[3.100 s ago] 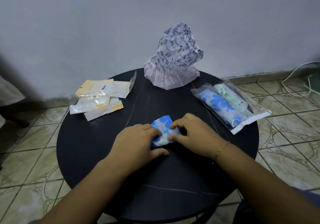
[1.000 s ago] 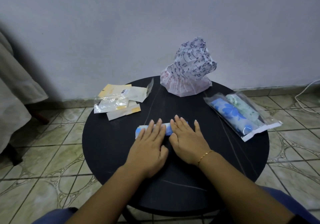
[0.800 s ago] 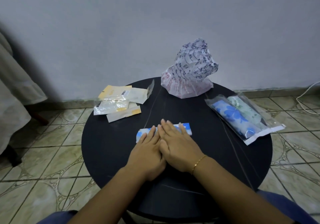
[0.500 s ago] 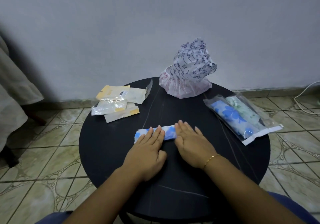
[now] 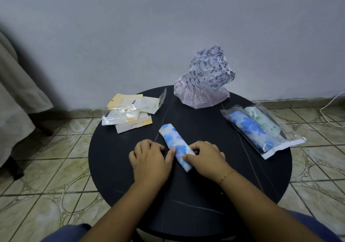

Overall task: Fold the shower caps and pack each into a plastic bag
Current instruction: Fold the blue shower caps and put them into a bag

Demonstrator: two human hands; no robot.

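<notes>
Pinching the folded blue-flowered shower cap (image 5: 175, 145) on the table (image 5: 112, 167), left hand (image 5: 149, 159) and right hand (image 5: 204, 157) curl around its near end.

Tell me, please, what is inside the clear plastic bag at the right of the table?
Inside the clear plastic bag lie a blue-flowered folded cap and a green-patterned one beside it. Anything beneath them is hidden.
</notes>
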